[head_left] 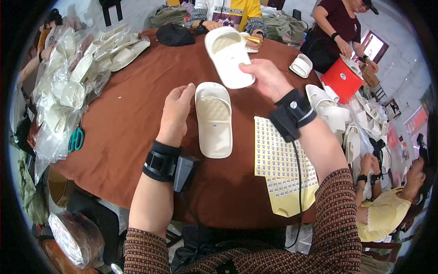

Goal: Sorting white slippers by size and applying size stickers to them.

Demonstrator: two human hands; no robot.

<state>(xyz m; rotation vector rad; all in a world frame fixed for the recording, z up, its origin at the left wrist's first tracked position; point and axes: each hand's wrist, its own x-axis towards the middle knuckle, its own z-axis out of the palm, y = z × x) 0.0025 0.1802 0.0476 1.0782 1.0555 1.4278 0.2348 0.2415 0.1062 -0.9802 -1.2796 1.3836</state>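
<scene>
Both forearms enter from the lower edge, sleeves in brown knit pushed up past the wrists, each wrist wearing a black strap. Left hand [175, 112]: palm down, wrist straight, fingers [186, 91] together and slightly curled, tips pointing away from the body, thumb tucked under and not visible; nothing gripped, the fingertips sit at the near-left edge of a white slipper [214, 119] lying flat. Right hand [267, 77]: raised above the worktop, wrist bent inward, thumb on top and the fingers underneath, pinching the lower edge of a second white slipper [227, 55] held tilted, beyond the fingertips. The hands are apart, right further out than left.
</scene>
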